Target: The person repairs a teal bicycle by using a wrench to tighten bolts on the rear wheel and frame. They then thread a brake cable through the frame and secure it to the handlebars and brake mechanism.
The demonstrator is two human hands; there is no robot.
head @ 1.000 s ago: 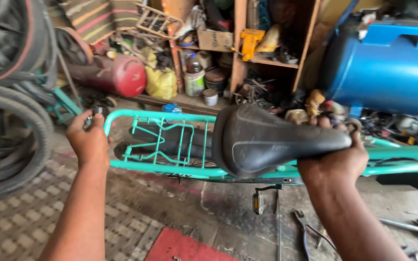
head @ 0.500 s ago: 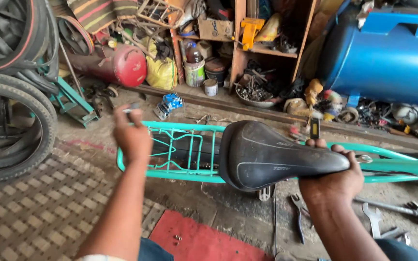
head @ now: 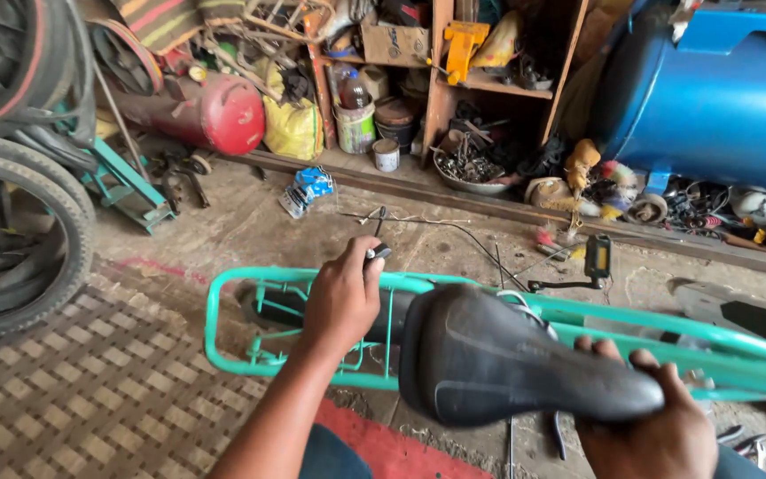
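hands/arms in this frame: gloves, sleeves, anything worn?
Both bare. The left hand has no glove, ring or watch, and its forearm is uncovered as far as the frame edge. The right hand is ungloved too, with no wristband visible. No sleeve shows on either arm.

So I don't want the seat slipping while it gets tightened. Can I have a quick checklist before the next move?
1. Right hand grips nose of black padded bicycle saddle: ok.
2. Left hand holds a small dark tool: ok; its kind: cannot tell.
3. Tool seated on a fastener: cannot tell.
4. Saddle in line with turquoise metal bicycle frame: ok.
5. Turquoise rear rack free of loose items: ok.
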